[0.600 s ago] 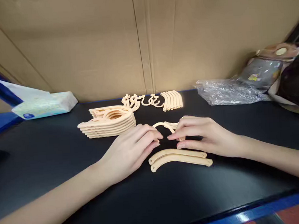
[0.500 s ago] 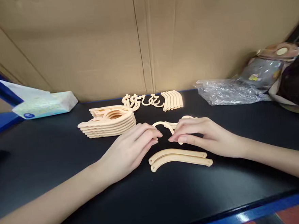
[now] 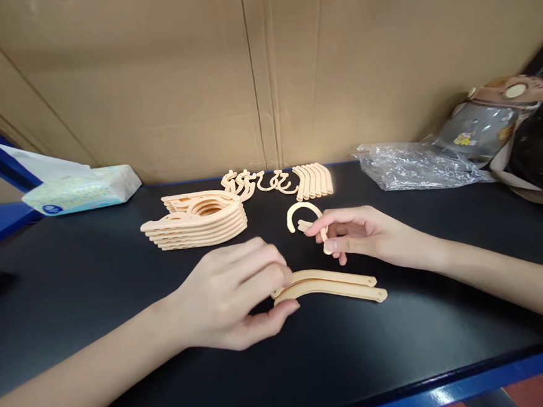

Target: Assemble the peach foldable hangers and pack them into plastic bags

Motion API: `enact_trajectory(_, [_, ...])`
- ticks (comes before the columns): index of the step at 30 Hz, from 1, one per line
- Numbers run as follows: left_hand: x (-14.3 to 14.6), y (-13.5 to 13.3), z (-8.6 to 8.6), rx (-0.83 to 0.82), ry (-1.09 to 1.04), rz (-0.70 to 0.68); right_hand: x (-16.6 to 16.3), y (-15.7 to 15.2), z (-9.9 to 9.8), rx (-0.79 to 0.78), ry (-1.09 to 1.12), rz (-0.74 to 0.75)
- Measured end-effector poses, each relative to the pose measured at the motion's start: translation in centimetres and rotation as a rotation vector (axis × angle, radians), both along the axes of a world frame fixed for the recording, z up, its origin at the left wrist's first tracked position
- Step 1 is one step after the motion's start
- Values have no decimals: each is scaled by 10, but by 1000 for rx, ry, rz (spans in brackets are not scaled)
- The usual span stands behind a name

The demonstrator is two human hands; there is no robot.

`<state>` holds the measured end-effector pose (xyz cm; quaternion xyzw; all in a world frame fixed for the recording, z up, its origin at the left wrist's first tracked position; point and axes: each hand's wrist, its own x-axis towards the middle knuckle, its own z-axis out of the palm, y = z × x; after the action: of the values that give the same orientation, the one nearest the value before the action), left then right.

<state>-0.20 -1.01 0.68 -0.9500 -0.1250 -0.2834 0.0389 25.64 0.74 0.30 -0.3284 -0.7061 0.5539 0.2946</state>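
Between the thumb and fingers of my right hand (image 3: 362, 237) is a cream plastic hanger hook (image 3: 303, 208), its curve pointing up and to the left. Another cream piece shows partly behind that hand. My left hand (image 3: 240, 292) is at the left ends of two curved hanger arms (image 3: 330, 286) lying side by side on the black table. Its thumb and fingers are apart around those ends; whether they touch is hard to see. A stack of cream folded hangers (image 3: 198, 224) lies beyond my left hand.
Several loose hooks (image 3: 265, 182) and a row of hanger arms (image 3: 314, 180) lie at the back. A tissue pack (image 3: 84, 190) is at the back left. Crumpled clear plastic (image 3: 417, 165), a grey bottle (image 3: 477, 127) and a dark bag (image 3: 540, 147) are on the right. Cardboard (image 3: 151, 81) stands behind the table.
My left hand has moved down toward me to the two hanger arms, and its thumb has parted from the fingers. My right hand has turned the hook up into fuller view.
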Motion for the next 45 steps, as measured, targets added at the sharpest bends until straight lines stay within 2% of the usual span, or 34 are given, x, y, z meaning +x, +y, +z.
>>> enact_trajectory(5, [4, -1, -1, -97, 244, 32, -1, 0, -1, -67, -22, -11])
enact_trajectory(11, [5, 0, -4, -92, 284, 122, -3, 1, -1, 15, -63, -16])
enact_trajectory(17, [3, 2, -8, -69, 203, 171, -3, 2, -3, -11, -24, -27])
enact_trajectory(19, [2, 4, -7, -189, 133, 209, -2, 2, -3, -22, -21, -42])
enact_trajectory(24, [4, 6, 3, -828, -221, 348, -2, 3, -4, -22, -1, -50])
enact_trajectory(27, [5, 7, 7, -1051, -394, 353, -3, 3, -4, -35, 10, -46])
enact_trajectory(31, [3, 9, 7, -1200, -468, 306, -4, 3, -2, -72, 25, -29])
enact_trajectory(36, [3, 10, 6, -1275, -513, 252, -5, 2, 0, -94, 39, -11])
enact_trajectory(41, [8, 9, 7, -1547, -520, 234, -4, 3, -2, -89, 38, 4])
enact_trajectory(43, [9, 7, 8, -1558, -509, 288, -3, 3, -3, -87, 26, -1])
enact_trajectory(45, [9, 5, 9, -1455, -446, 368, -3, 3, -2, -76, 12, 0])
